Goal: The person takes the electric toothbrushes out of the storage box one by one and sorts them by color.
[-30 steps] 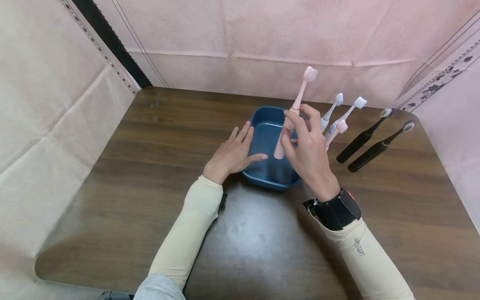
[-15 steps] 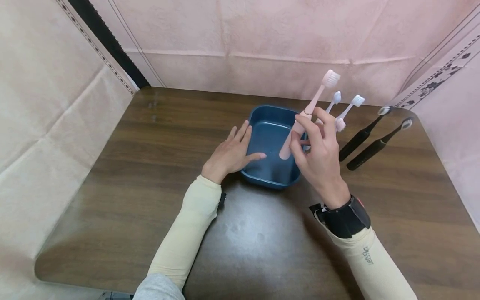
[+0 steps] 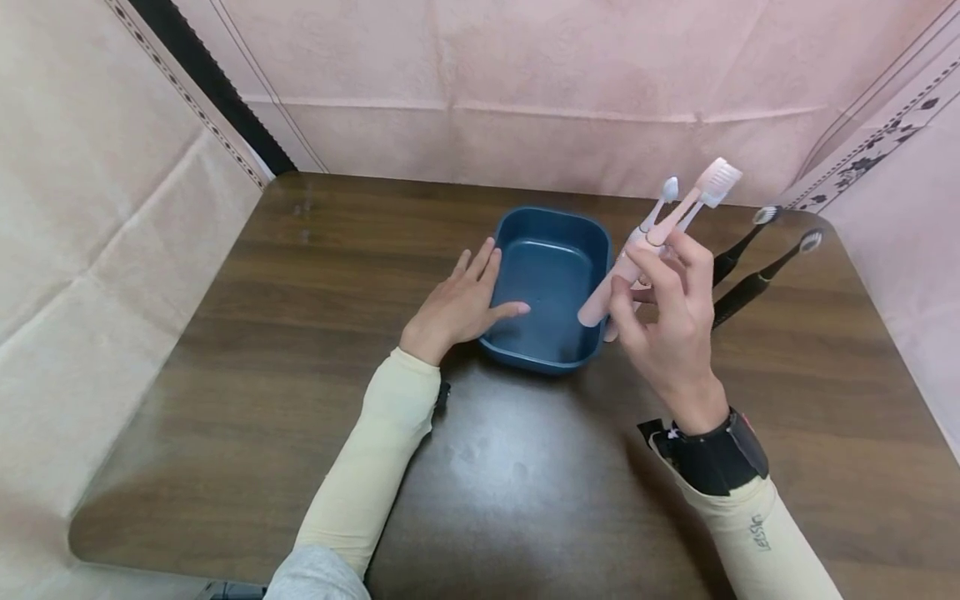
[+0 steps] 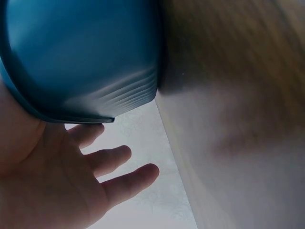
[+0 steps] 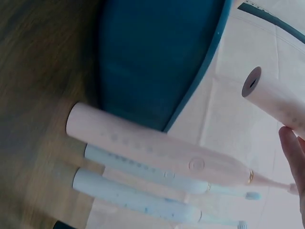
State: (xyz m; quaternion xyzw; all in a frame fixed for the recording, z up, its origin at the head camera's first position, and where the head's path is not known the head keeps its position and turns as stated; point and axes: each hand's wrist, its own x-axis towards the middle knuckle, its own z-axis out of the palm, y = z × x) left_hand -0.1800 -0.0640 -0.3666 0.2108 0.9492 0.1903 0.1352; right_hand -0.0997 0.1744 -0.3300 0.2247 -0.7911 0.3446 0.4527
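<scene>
My right hand (image 3: 671,329) pinches a pink electric toothbrush (image 3: 609,293) by its handle, tilted with the bristles up and to the right. It is held in the air, just right of a blue plastic bin (image 3: 543,367). In the right wrist view the base of the held toothbrush shows at the upper right. A second pink electric toothbrush (image 5: 143,143) stands upright on the table beside the bin, partly hidden by my right hand in the head view. My left hand (image 3: 457,308) rests on the bin's left rim, fingers straight and thumb over the inside.
Two pale electric toothbrushes, one bluish (image 5: 138,164) and one whitish (image 5: 133,193), stand behind the standing pink one. Two black electric toothbrushes (image 3: 738,298) stand farther right. A pink cloth (image 3: 375,142) hangs behind the wooden table (image 3: 225,400).
My right hand has moved right and slightly toward me with the pink toothbrush, from above the bin to its right side, tilting it further right. My left hand has stayed on the rim.
</scene>
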